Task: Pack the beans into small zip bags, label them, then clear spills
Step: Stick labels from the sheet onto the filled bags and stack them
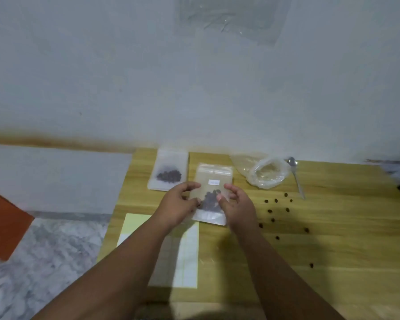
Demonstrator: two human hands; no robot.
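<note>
While the left hand point(179, 204) and right hand point(239, 206) pinch the labelled zip bag point(215, 174) by its side edges, its long axis runs toward the tabletop's point(333, 250) far edge, with its beans point(209, 200) settled low. The spilled beans point(287, 209) lie to the right, nearer the right hand. A second filled bag point(169, 167) rests by the far edge.

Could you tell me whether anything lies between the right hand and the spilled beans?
Nothing visible does: only bare table separates the right hand from the spilled beans. That hand, though, holds the labelled bag with the left hand.
</note>
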